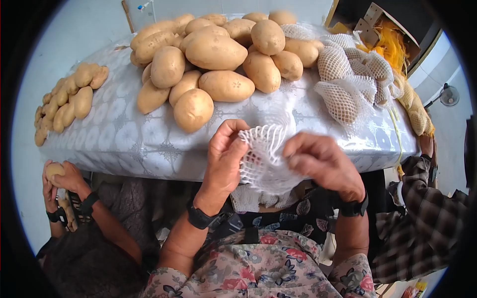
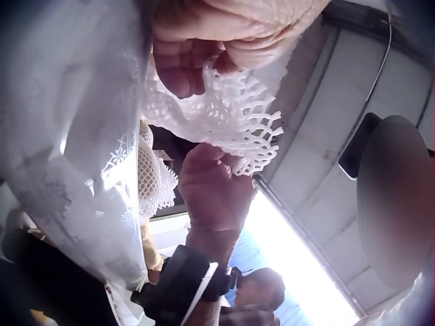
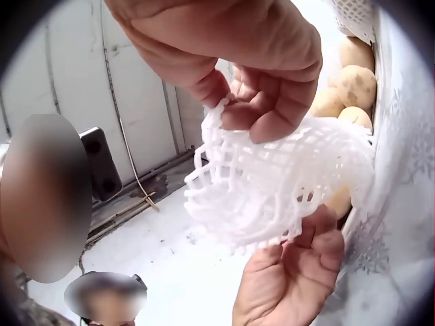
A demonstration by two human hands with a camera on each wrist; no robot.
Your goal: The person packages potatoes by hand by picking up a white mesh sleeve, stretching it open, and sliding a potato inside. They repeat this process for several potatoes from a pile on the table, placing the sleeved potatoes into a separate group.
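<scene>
Nearest you is your flowered top (image 1: 278, 265), with a dark strap (image 1: 201, 217) round each wrist. In front of it, just off the table's near edge, you hold up a white foam net (image 1: 263, 161) between your two hands. Your left hand (image 1: 224, 156) pinches its rim between thumb and fingers; your right hand (image 1: 323, 161), blurred in the head view, pinches the opposite part of the rim, as the right wrist view shows. More white netting (image 1: 246, 198) lies below, near your lap.

Beyond the net runs the table (image 1: 159, 149), under a shiny silver-grey cloth printed with pale flowers, its front edge folding down towards you. A big heap of bare potatoes (image 1: 216, 52) covers the middle. To its right sit potatoes in white netting (image 1: 343, 102), crowded together; well apart on the left is a smaller group of bare potatoes (image 1: 74, 97).

On your left, another person's hands (image 1: 72, 178) grip a single potato (image 1: 54, 171) above a dark crate (image 1: 74, 206). On your right, a plaid sleeve (image 1: 420, 191) reaches the table end, beside a long yellow net bag (image 1: 415, 111).

Farther off, a cardboard box (image 1: 370, 15) holds orange-yellow mesh (image 1: 390, 44). A pale wall (image 1: 87, 35) rises behind the table, and the right wrist view shows white panelling (image 3: 75, 75) with dark seams.
</scene>
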